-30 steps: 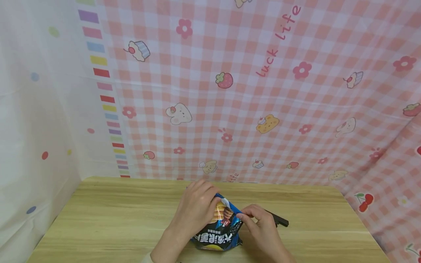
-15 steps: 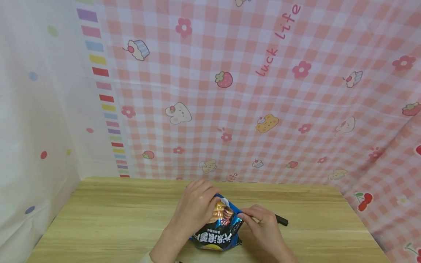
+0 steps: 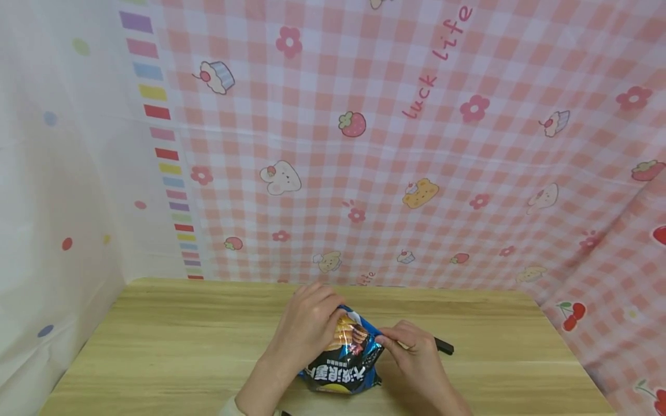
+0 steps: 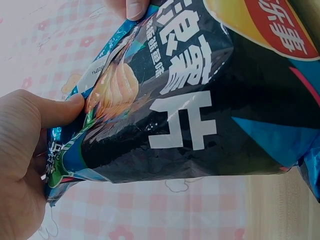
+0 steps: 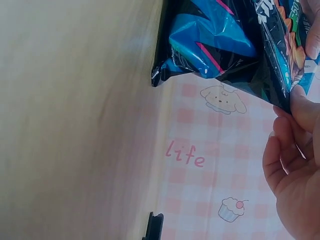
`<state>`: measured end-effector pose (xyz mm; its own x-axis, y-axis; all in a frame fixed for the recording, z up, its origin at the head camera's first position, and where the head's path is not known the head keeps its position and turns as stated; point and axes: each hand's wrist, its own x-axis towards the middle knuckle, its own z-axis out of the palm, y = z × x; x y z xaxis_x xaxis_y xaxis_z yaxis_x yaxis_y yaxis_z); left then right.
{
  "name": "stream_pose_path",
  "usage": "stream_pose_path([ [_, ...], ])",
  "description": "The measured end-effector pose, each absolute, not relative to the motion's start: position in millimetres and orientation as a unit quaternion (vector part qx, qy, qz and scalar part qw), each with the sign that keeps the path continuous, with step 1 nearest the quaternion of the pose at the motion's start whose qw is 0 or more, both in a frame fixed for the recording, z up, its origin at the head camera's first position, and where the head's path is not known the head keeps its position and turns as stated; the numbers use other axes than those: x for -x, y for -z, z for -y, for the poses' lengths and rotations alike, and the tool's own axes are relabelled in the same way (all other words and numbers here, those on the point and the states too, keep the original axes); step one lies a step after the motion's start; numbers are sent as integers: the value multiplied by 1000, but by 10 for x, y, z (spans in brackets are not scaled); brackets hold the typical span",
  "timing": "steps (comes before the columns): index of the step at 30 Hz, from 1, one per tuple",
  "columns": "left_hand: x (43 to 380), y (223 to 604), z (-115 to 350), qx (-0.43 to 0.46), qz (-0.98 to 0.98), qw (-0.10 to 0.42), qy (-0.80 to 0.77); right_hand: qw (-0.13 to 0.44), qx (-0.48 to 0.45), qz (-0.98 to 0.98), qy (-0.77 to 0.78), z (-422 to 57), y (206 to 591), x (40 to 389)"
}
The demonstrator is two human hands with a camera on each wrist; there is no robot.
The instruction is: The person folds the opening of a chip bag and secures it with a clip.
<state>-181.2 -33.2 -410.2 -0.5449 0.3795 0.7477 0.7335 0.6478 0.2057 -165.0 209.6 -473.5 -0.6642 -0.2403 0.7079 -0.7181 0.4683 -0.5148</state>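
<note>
A black and blue bag of potato chips (image 3: pixel 340 364) stands over the wooden table, its lettering upside down in the head view. My left hand (image 3: pixel 309 323) pinches its top edge at the left corner; in the left wrist view the thumb (image 4: pixel 62 110) lies along the front, beside the printed chip picture. At the opposite corner my right hand (image 3: pixel 413 352) pinches the blue top strip between thumb and fingers. The right wrist view shows this grip at the corner, with the bag's crinkled blue side (image 5: pixel 215 40) facing the camera. No opening shows along the top edge.
A slim black object (image 3: pixel 444 346) lies on the table (image 3: pixel 171 346) just beyond my right hand, which partly covers it. Another dark piece (image 3: pixel 285 413) peeks in at the bottom edge. Behind the table hangs a pink checked cloth (image 3: pixel 317 219).
Both hands keep their grip on the bag's top edge. My right hand has shifted slightly and now covers more of the slim black object. The head view has moved a little.
</note>
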Motion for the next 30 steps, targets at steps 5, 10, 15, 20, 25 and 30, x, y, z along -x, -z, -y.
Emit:
stream_pose_path([
  [5,1813,4103,340,330,840,343,259,295,-307,800,-423,-2088,4757,1670],
  [10,1812,4098,345,330,840,341,264,276,-291,812,-424,-2088,4735,1649],
  [15,1814,4098,345,327,841,339,265,240,-259,833,-426,-2106,4694,1602],
  [20,1818,4096,339,326,840,336,274,228,-253,845,-412,-2174,4669,1580],
  [25,1815,4088,340,326,838,333,284,227,-246,873,-354,-2303,4640,1594],
  [30,1816,4098,352,324,839,331,284,249,-275,890,-266,-2487,4629,1641],
])
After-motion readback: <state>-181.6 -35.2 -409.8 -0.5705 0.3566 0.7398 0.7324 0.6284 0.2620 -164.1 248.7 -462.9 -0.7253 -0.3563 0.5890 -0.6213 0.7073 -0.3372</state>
